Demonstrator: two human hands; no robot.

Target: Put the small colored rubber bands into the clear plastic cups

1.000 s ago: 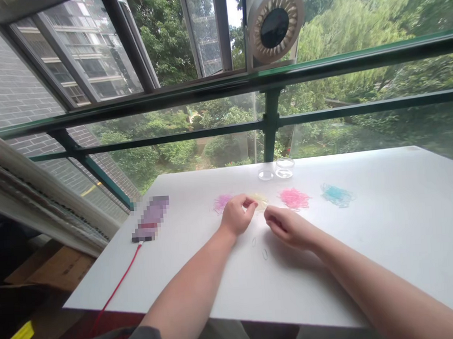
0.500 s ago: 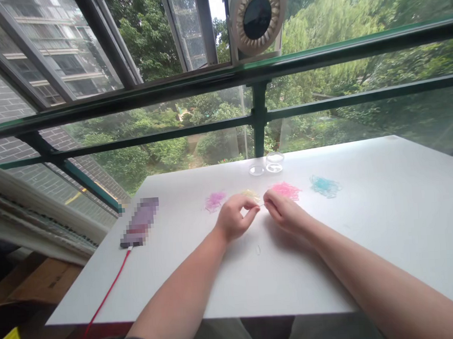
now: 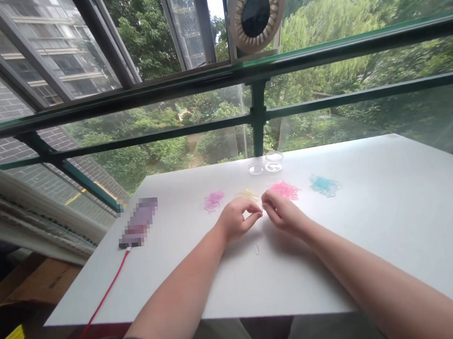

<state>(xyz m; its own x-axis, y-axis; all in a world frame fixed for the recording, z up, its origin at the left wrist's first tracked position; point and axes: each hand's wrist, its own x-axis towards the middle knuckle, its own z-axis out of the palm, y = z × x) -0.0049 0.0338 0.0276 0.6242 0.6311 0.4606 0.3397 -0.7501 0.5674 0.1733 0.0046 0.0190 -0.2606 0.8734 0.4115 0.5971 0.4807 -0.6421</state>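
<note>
My left hand (image 3: 236, 219) and my right hand (image 3: 282, 212) meet over the middle of the white table (image 3: 368, 222), both pinched with fingertips almost touching. What they pinch is too small to make out. Just behind them lies a pale yellow pile of tiny elastic bands (image 3: 248, 194). A purple pile (image 3: 213, 200) lies to its left, a pink pile (image 3: 285, 190) to its right, and a teal pile (image 3: 324, 185) further right. One small clear band (image 3: 257, 249) lies on the table in front of my hands.
Two small clear round dishes (image 3: 274, 161) stand at the table's far edge by the glass. A blurred purple device (image 3: 138, 229) with a red cable (image 3: 103, 294) lies at the left. A green railing and a round fan (image 3: 254, 15) are behind the table.
My right hand moved up and left to meet my left hand, and both closed into pinches. Two clear bands lay in front of my hands a second ago; one remains there.
</note>
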